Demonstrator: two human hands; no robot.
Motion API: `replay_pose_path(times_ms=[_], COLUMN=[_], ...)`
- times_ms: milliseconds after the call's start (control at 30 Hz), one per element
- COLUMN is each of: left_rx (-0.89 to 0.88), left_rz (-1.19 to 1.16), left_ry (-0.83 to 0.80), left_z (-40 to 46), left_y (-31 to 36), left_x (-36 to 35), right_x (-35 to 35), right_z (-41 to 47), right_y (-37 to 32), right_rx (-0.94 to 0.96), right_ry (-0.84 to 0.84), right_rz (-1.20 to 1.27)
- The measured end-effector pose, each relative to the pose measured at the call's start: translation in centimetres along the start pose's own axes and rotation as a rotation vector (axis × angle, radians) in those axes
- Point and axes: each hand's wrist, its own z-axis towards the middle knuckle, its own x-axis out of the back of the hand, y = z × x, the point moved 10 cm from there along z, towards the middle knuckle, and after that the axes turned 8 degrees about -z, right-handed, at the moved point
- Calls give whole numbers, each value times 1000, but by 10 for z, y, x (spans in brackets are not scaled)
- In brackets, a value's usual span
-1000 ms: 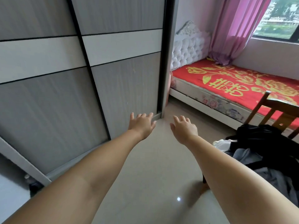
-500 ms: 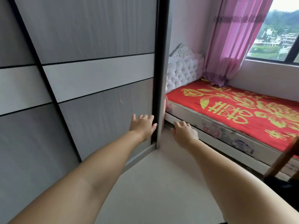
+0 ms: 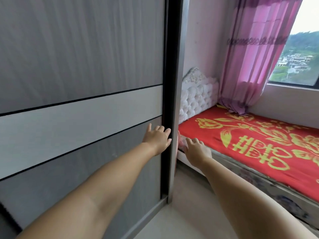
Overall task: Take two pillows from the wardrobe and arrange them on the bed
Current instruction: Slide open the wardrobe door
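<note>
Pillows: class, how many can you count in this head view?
0. None lies on the bed, and the wardrobe door is shut, so any inside are hidden. Left hand reaches the door's edge.

A home bedroom: bed point(image 3: 259, 145) with tufted headboard point(image 3: 196, 94), sliding-door wardrobe point(image 3: 77, 66), pink curtain point(image 3: 255, 57).

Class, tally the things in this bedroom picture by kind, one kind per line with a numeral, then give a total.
Hands: 2, left hand and right hand
Wardrobe: 1
Bed: 1
Headboard: 1
Curtain: 1
Window: 1
Pillows in view: 0
Total: 7
</note>
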Motion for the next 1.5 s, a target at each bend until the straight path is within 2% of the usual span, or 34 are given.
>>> replay_pose_path(times_ms=[233,500,633,767,900,1033,1200,1500], left_rx=[-208,-403,-401,-489,-503,-453,-446,-357], left_rz=[290,624,771,959,1004,1012,1018,922], left_ry=[47,39,-50,-138,-246,-323,-279,-254], left_z=[158,304,359,402,418,417,404,343], left_y=[-59,-64,-83,-94,-96,-97,-95,-129], left_x=[10,14,11,-4,-17,-21,-16,4], right_x=[11,6,-5,-14,-19,-22,-21,-18], right_z=[170,321,386,435,455,456,443,394], right_y=[-26,-27,-37,-48,-58,-64,-70,-127], right_rx=[-43,-65,15,208,400,442,406,503], right_ry=[68,56,47,36,24,35,65,-31], right_rz=[41,190,300,176,159,203,268,304])
